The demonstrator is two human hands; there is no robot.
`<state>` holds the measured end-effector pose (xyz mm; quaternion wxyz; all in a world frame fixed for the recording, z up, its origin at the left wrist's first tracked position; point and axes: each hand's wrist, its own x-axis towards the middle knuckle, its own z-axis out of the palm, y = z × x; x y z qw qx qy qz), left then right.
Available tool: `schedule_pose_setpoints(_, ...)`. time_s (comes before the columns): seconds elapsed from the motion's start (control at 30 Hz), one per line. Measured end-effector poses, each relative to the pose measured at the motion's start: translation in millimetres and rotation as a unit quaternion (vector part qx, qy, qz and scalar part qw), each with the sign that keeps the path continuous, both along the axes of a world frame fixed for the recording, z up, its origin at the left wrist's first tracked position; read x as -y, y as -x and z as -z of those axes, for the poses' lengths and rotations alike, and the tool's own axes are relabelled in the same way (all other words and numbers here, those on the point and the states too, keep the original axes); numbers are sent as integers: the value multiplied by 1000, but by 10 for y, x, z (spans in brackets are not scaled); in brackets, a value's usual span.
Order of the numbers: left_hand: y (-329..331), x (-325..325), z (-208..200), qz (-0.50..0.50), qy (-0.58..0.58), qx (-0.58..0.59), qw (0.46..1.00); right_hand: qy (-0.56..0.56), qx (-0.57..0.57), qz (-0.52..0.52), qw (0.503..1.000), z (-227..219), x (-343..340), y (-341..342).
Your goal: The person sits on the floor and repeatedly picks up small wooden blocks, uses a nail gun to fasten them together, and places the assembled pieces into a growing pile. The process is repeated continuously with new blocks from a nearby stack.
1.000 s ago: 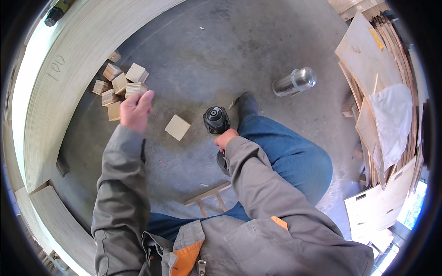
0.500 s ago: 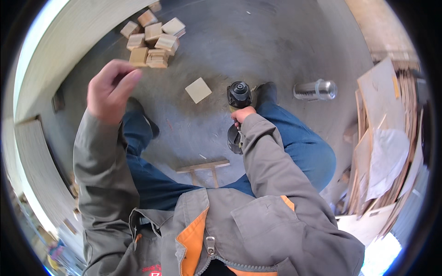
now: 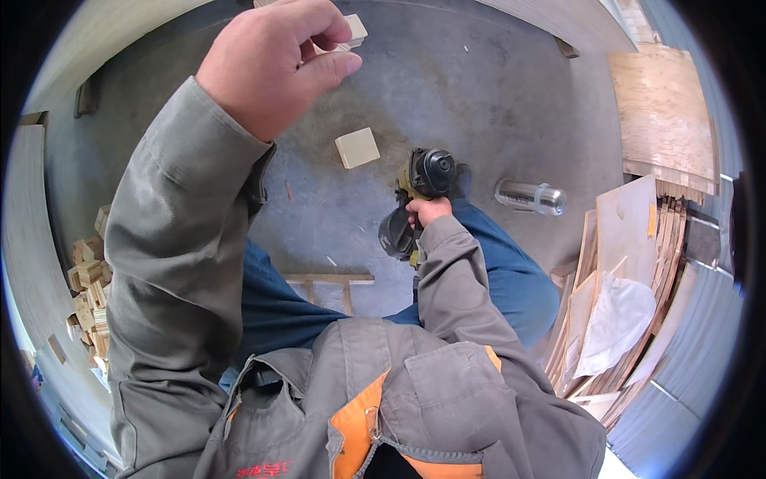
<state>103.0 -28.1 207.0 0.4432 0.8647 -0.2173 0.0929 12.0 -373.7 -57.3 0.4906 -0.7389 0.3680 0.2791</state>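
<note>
My left hand (image 3: 275, 64) is raised at the upper left, in front of a pile of wooden blocks (image 3: 356, 30) that it mostly hides. Its fingers curl, with a gap between thumb and forefinger, and nothing shows in its grip. Right of centre, my right hand (image 3: 431, 211) is wrapped round the handle of a black and yellow-green nail gun (image 3: 437, 172). The tool's round black cap points up, beside my right knee. A single pale wooden block (image 3: 358, 148) lies on the floor between the hands, touched by neither.
A steel flask (image 3: 530, 196) lies on its side right of the nail gun. Leaning boards (image 3: 626, 215), with a white cloth (image 3: 618, 323) on them, stand at the right. More wooden blocks (image 3: 92, 287) are heaped at the left. A wooden frame (image 3: 335, 279) lies between my legs.
My left hand has moved up and right over the block pile, its thumb and forefinger now further apart. My right hand keeps hold of the nail gun, which has tilted. The view has shifted.
</note>
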Motion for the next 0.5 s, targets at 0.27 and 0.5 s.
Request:
schedule_pose_setpoints(0.27,85,-110,-35,-3,-24,-12,1000,-20,148,-173,973,58,-274,-35)
schedule_pose_setpoints(0.5,146,-314,30,-27,-34,-18,999,-1,114,-197,974,170,-529,-136)
